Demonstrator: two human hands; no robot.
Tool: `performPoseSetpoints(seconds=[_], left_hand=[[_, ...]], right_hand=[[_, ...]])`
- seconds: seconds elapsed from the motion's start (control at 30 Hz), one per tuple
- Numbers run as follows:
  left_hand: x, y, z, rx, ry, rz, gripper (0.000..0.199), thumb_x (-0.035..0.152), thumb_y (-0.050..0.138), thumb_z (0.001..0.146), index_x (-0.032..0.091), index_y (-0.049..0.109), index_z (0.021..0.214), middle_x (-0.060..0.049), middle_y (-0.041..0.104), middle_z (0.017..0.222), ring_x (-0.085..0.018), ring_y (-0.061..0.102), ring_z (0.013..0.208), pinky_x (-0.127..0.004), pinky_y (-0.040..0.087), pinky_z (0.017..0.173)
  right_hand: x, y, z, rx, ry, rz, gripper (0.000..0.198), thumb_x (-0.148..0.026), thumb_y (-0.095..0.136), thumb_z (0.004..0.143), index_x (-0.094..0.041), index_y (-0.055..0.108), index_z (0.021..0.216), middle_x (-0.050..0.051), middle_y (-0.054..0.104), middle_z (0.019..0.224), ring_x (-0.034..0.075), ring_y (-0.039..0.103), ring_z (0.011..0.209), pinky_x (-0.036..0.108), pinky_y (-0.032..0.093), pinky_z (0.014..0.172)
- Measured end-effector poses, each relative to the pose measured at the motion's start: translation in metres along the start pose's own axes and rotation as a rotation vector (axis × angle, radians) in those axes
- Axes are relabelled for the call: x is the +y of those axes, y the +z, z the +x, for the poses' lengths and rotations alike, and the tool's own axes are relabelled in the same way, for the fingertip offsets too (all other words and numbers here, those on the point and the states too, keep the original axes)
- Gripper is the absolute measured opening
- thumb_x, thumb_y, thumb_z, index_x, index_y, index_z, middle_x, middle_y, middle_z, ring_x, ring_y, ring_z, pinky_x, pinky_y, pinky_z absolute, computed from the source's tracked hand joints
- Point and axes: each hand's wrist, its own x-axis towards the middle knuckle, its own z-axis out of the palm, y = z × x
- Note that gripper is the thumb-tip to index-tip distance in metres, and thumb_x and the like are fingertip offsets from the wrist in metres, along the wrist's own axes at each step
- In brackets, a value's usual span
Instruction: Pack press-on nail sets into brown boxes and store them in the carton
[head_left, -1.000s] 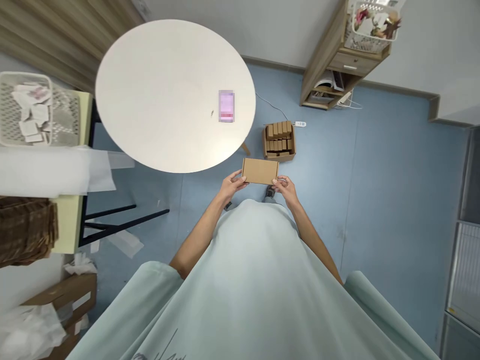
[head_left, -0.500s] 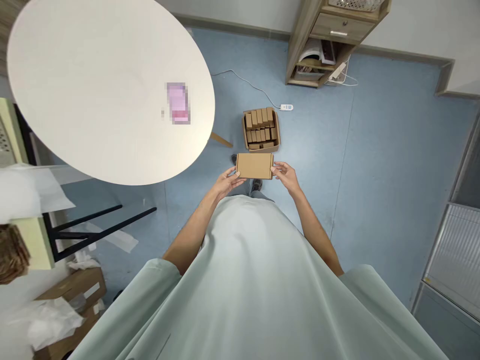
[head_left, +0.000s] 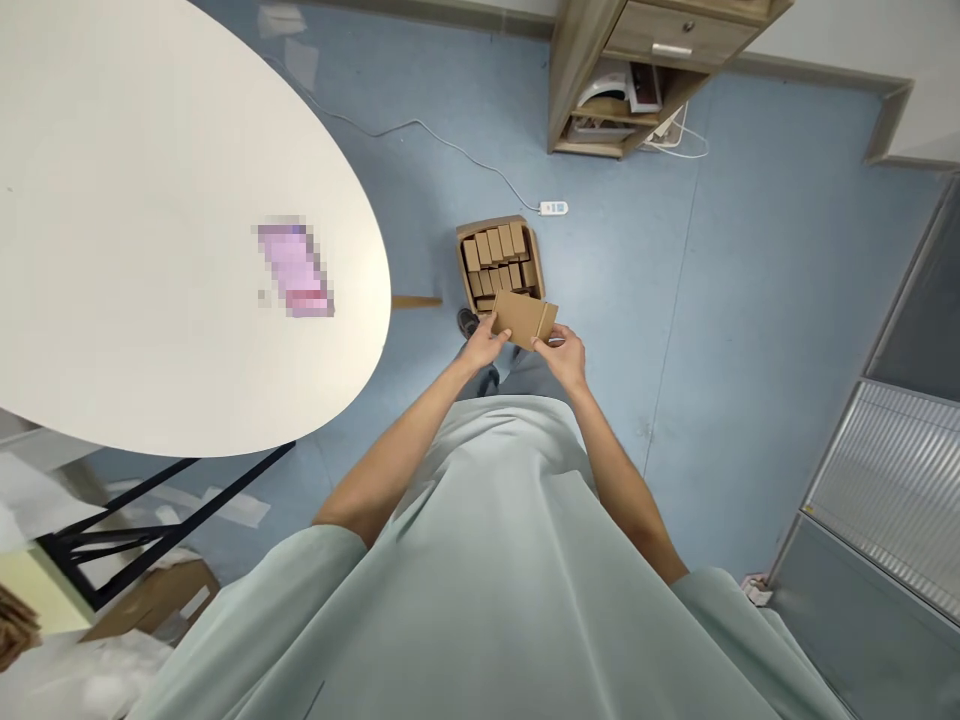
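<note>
A flat brown cardboard box (head_left: 519, 318) is held between my two hands, tilted, in front of my body. My left hand (head_left: 486, 345) grips its left end, thumb on the upper face. At the right end my right hand (head_left: 562, 355) holds it by the edge, where a flap or end panel (head_left: 550, 320) stands out at an angle. Just beyond, on the floor, an open carton (head_left: 536, 250) holds several small cardboard boxes (head_left: 495, 245) in rows. The held box covers the near edge of that carton.
A round white table (head_left: 187, 350) fills the left, with a pixelated pink-purple item (head_left: 296, 268) on it. A white power strip (head_left: 553, 208) and its cable lie on the blue floor. A wooden cabinet (head_left: 577, 80) stands at the back; a table leg (head_left: 416, 301) juts toward the carton.
The box has turned from level to tilted, and its right end now shows a projecting panel. My hands have come closer together. The view has shifted, so the table appears lower and further left.
</note>
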Motion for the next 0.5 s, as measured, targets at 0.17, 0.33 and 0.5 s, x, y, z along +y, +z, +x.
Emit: performPoseSetpoints(seconds=[0.17, 0.33, 0.5], left_hand=[[0.021, 0.037, 0.044, -0.082, 0.070, 0.023, 0.059, 0.036, 0.068, 0.108, 0.018, 0.066, 0.165, -0.016, 0.051, 0.182, -0.034, 0.041, 0.175, -0.052, 0.029, 0.145], [0.040, 0.074, 0.093, -0.088, 0.077, -0.126, 0.046, 0.038, 0.058, 0.116, 0.018, 0.074, 0.155, -0.015, 0.061, 0.175, -0.031, 0.057, 0.163, -0.052, 0.042, 0.137], [0.050, 0.101, 0.170, 0.011, 0.103, -0.150, 0.039, 0.042, 0.055, 0.117, 0.020, 0.082, 0.136, -0.015, 0.078, 0.153, -0.030, 0.067, 0.150, -0.048, 0.047, 0.132]], right_hand=[[-0.002, 0.004, 0.065, 0.070, -0.048, -0.128, 0.047, -0.046, 0.088, 0.080, -0.022, 0.078, 0.118, 0.011, 0.081, 0.120, 0.030, 0.079, 0.107, 0.048, 0.064, 0.106], [0.002, 0.006, 0.150, 0.061, -0.031, -0.230, 0.045, -0.044, 0.091, 0.086, -0.019, 0.075, 0.120, 0.015, 0.075, 0.124, 0.033, 0.074, 0.119, 0.052, 0.060, 0.114], [0.027, 0.027, 0.244, 0.025, 0.006, -0.249, 0.039, -0.044, 0.083, 0.098, -0.019, 0.072, 0.126, 0.015, 0.070, 0.127, 0.034, 0.071, 0.130, 0.053, 0.058, 0.117]])
